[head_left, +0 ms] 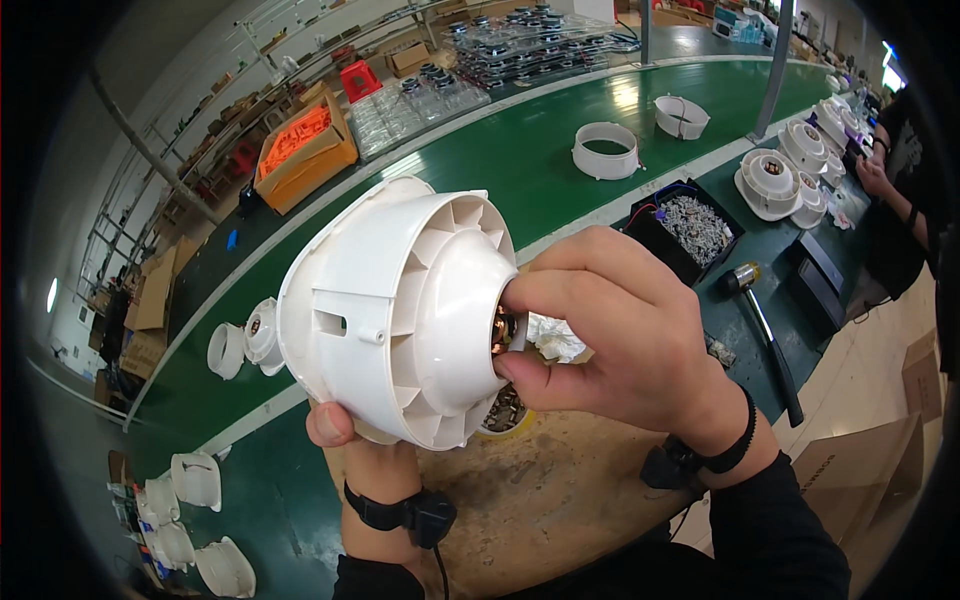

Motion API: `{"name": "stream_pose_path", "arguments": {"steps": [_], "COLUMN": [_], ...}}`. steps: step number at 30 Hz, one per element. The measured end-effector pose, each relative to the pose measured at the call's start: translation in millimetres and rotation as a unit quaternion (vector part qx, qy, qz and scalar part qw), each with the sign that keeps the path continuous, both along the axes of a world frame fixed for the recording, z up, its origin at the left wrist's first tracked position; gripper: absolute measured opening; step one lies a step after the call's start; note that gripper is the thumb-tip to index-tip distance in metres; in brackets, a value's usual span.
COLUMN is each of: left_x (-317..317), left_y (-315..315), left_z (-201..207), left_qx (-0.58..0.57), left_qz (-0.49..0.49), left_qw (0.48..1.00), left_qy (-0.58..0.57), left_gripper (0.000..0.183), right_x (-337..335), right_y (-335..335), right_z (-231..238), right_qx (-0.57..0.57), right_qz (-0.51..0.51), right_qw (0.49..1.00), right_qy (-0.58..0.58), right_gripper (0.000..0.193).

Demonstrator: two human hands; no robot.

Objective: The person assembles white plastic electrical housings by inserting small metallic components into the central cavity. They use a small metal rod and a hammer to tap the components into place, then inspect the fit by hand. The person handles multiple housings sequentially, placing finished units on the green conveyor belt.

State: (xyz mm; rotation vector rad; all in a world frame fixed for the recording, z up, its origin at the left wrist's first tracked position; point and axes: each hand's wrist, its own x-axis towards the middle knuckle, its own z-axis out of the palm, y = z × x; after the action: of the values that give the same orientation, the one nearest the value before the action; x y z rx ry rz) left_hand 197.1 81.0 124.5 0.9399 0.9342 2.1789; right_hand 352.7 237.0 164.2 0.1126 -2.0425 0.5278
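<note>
A large white plastic fan housing point(370, 310), ribbed around its dome, is tilted in front of me with its round central opening to the right. My left hand point(331, 425) supports it from below; the thumb shows and the other fingers are hidden behind it. At the opening, my right hand point(625, 330) has its thumb and bent fingers closed in around the rim. Between them a copper-wound motor core point(502, 330) shows inside the hub. What the fingertips pinch is hidden. Below the opening is a yellow-rimmed container point(522, 424) of small metal parts, partly covered.
A hammer point(765, 335) lies at right beside a black bin point(718, 232) of small silvery parts. White rings point(605, 152) sit on the green conveyor point(480, 150). More housings point(775, 180) stand near another person's hands point(880, 180). Brown cartons point(860, 480) are at lower right.
</note>
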Motion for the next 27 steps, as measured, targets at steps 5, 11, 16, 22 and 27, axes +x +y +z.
{"name": "stream_pose_path", "arguments": {"steps": [5, 11, 16, 22, 27], "left_x": [-4.7, -6.0, -7.2, -10.4, -5.5], "left_y": [5.0, 7.5, 7.2, 9.7, 10.6], "left_z": [-0.7, -1.6, 0.2, -4.2, 1.3], "left_qx": [0.003, 0.003, -0.004, 0.010, 0.007], "left_qz": [-0.004, -0.006, 0.000, 0.000, 0.004], "left_qw": [1.000, 1.000, 1.000, 0.999, 0.999], "left_qy": [0.013, 0.019, 0.025, 0.038, 0.031], "left_gripper": [0.112, 0.109, 0.108, 0.107, 0.107], "right_x": [-2.0, -3.4, -2.1, -3.4, -4.6], "right_y": [-5.8, 1.3, -4.1, -0.5, -3.6], "right_z": [-3.7, -4.3, -4.1, -5.9, -6.8], "right_qx": [-0.088, -0.020, -0.056, -0.036, -0.054], "right_qz": [0.003, 0.004, -0.014, -0.014, -0.015], "right_qw": [0.996, 1.000, 0.998, 0.999, 0.998], "right_qy": [-0.017, 0.010, -0.015, -0.007, -0.015], "right_gripper": [0.036, 0.036, 0.036, 0.036, 0.036]}}
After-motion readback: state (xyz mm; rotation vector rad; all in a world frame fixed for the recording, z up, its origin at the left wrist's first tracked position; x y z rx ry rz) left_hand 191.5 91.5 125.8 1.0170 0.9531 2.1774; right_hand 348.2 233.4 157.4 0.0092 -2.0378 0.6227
